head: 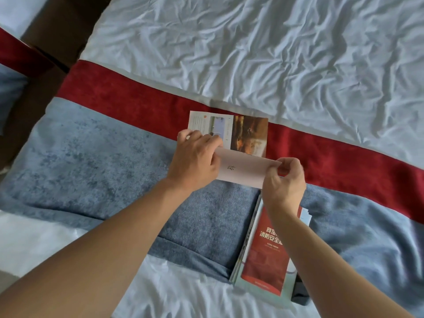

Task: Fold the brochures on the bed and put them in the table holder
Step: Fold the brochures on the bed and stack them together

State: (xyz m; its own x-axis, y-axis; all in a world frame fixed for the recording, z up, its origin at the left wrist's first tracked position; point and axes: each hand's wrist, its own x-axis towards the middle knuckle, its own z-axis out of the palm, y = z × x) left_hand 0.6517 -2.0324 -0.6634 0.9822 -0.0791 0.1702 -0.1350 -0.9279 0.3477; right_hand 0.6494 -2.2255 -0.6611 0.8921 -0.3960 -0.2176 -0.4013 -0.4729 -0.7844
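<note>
A person leans over the bed [275, 53], working on one brochure [243, 143] that lies across the red band of the runner. Its pale flap is partly turned over the printed panels. The left hand [195, 157] has its fingers curled round the flap's left end and holds it, and the right hand [284, 180] pinches the flap's right corner between thumb and fingertips. So this fold looks half made, not yet pressed flat. Nearer the bed's foot edge, under the right forearm, lies a stack of brochures [263, 253] with a red cover on top, seemingly waiting their turn. No table holder shows from here, so I'd judge that most of the job remains.
</note>
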